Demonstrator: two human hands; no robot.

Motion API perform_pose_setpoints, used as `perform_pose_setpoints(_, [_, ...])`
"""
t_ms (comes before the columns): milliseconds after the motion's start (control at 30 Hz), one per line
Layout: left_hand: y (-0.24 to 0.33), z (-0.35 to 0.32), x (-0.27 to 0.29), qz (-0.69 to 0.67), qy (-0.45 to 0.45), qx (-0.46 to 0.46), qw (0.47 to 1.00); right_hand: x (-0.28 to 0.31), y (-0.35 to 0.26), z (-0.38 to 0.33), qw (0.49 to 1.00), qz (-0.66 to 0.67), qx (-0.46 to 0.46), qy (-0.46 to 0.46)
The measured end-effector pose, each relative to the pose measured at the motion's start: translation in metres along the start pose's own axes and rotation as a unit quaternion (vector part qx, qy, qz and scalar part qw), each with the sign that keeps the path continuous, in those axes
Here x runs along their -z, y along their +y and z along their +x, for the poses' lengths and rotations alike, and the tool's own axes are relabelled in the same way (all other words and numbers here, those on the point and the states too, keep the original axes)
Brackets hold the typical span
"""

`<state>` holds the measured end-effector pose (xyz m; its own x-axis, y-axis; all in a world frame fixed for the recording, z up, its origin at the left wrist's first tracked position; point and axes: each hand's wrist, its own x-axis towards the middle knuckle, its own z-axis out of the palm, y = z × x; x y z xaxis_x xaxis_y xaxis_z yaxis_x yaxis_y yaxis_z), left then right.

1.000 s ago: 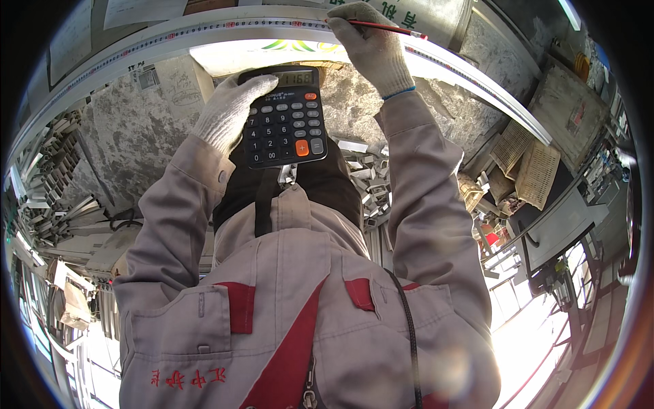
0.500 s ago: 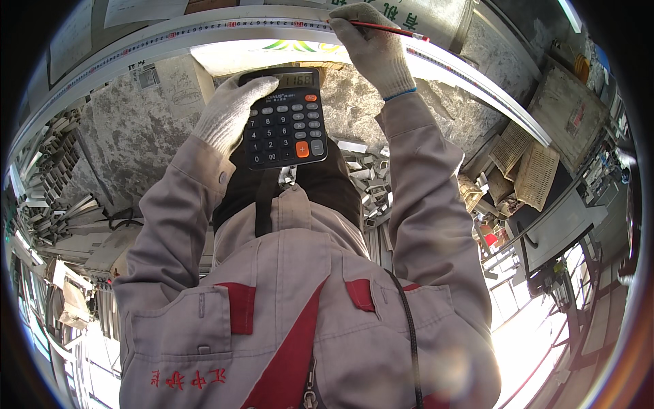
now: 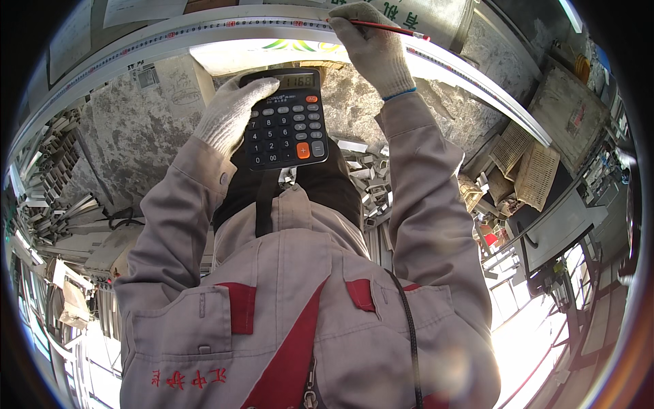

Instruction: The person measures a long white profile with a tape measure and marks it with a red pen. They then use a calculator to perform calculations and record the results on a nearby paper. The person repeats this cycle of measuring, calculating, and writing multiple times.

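A white knit glove covers my left hand (image 3: 235,112), which is closed around the left side of a black calculator (image 3: 281,140), thumb on its upper face. Digits show on the calculator's display, and its keys face up. My right hand (image 3: 373,51), gloved too, pinches a red pencil (image 3: 388,28) that points to the left. That hand rests at a long, white metal profile (image 3: 225,39) crossing the top of the view. Along the profile lies a measuring tape (image 3: 177,33), and the pencil's tip is beside its markings.
Many cut metal profile pieces (image 3: 49,160) are stacked at the left, with more offcuts (image 3: 371,180) beyond my lap. Woven baskets (image 3: 536,176) stand at the right, near a grey board (image 3: 571,123). Behind the profile lies a green-printed sheet (image 3: 422,20).
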<state>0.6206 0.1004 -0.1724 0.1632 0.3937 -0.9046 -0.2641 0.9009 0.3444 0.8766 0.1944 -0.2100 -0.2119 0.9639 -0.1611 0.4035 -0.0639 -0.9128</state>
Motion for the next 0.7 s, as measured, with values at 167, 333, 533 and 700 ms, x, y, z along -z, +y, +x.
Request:
perform_pose_setpoints(167, [-0.003, 0.002, 0.002, 0.003, 0.001, 0.002, 1.0, -0.001, 0.0, -0.001, 1.0, -0.004, 0.007, 0.009])
perform_pose_setpoints(333, [-0.005, 0.003, 0.006, 0.011, 0.004, 0.011, 1.0, -0.001, 0.0, -0.001, 1.0, 0.014, 0.001, 0.005])
perform_pose_setpoints(533, [-0.002, -0.001, 0.004, 0.012, 0.003, 0.006, 1.0, -0.002, 0.001, -0.001, 1.0, 0.004, 0.013, 0.012])
perform_pose_setpoints(700, [0.002, -0.008, 0.002, -0.008, -0.011, 0.0, 1.0, -0.002, 0.004, -0.007, 0.999, 0.011, 0.008, 0.029])
